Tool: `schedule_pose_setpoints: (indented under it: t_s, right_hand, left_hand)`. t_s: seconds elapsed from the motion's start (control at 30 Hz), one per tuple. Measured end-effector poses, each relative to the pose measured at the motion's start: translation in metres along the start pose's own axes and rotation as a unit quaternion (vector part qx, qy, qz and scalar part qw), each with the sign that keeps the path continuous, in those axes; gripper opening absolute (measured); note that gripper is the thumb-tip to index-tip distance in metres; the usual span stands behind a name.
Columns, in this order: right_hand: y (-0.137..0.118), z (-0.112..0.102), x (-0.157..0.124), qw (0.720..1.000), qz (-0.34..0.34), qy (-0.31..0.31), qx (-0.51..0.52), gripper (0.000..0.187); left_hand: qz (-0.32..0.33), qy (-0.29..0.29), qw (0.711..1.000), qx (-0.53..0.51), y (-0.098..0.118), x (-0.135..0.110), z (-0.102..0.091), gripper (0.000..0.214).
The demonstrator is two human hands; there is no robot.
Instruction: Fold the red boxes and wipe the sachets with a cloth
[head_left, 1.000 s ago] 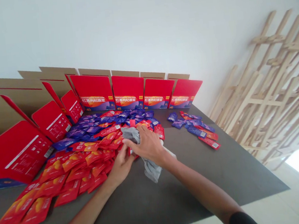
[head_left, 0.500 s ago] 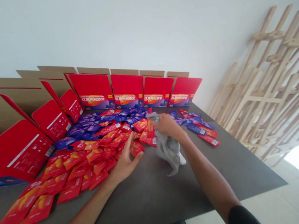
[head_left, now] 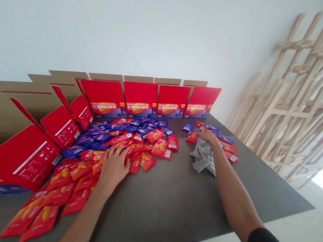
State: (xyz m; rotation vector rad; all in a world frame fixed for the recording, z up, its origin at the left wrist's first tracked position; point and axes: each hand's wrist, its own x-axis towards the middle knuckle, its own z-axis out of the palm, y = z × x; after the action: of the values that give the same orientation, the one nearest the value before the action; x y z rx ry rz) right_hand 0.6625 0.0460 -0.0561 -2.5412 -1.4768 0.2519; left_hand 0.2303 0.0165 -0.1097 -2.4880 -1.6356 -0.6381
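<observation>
My left hand (head_left: 113, 167) lies over a heap of red pouches (head_left: 78, 170), palm down with its fingers apart and the fingertips among the packets. Off to the right, my right hand (head_left: 208, 136) is closed on a grey cloth (head_left: 203, 154) that hangs crumpled beneath it. The cloth is beside a smaller group of mixed pouches; a red pouch (head_left: 192, 137) sits just left of my fingers and a purple pouch (head_left: 188, 126) a little behind it. Purple pouches (head_left: 96, 133) lie behind the red heap. My right fingertips are partly hidden.
Open red cartons (head_left: 141, 100) line the back of the dark table (head_left: 159, 209), and larger-looking cartons (head_left: 24, 160) stand along the left. More pouches (head_left: 229, 147) lie near the table's right edge. Wooden easels (head_left: 290, 111) lean beyond it.
My right hand has moved right with the grey cloth, from the main heap to the smaller group. My left hand has moved left onto the red pouches.
</observation>
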Motion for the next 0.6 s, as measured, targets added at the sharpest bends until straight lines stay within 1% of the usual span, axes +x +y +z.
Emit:
schedule_pose_setpoints:
  t_s: [0.07, 0.13, 0.23, 0.33, 0.37, 0.4, 0.47, 0.53, 0.57, 0.6]
  right_hand:
    - [0.003, -0.003, 0.001, 1.0, 0.014, 0.005, 0.016, 0.032]
    - [0.003, -0.011, 0.001, 0.999, 0.009, 0.024, 0.035, 0.036]
    - [-0.008, -0.028, -0.003, 0.995, -0.026, 0.068, 0.072, 0.043]
    - [-0.028, -0.041, -0.015, 0.983, -0.079, 0.113, 0.125, 0.043]
    - [-0.035, -0.044, -0.021, 0.971, -0.111, 0.134, 0.164, 0.042]
    - [-0.042, -0.045, -0.027, 0.953, -0.15, 0.157, 0.212, 0.04]
    - [-0.057, -0.045, -0.04, 0.899, -0.236, 0.194, 0.314, 0.036]
    - [-0.074, -0.041, -0.053, 0.845, -0.29, 0.222, 0.39, 0.033]
    - [-0.084, -0.038, -0.06, 0.822, -0.305, 0.239, 0.418, 0.032]
    - [-0.094, -0.034, -0.067, 0.798, -0.317, 0.259, 0.442, 0.031]
  left_hand:
    - [0.008, -0.029, 1.0, -0.004, -0.007, 0.0, 0.001, 0.054]
    - [0.007, -0.046, 0.999, -0.009, -0.012, 0.001, 0.001, 0.056]
    - [-0.001, -0.05, 0.999, -0.01, -0.013, 0.003, -0.004, 0.056]
    - [-0.003, -0.037, 0.999, -0.021, -0.012, 0.004, -0.014, 0.056]
    - [-0.009, -0.03, 0.999, -0.029, -0.013, 0.004, -0.018, 0.056]
    - [-0.023, -0.021, 0.999, -0.038, -0.014, 0.004, -0.021, 0.056]
    - [-0.062, 0.007, 0.996, -0.066, -0.017, 0.005, -0.027, 0.053]
    - [-0.103, 0.07, 0.985, -0.118, -0.018, 0.006, -0.031, 0.05]
    - [-0.122, 0.112, 0.973, -0.16, -0.017, 0.007, -0.032, 0.048]
    - [-0.142, 0.158, 0.952, -0.219, -0.014, 0.008, -0.032, 0.046]
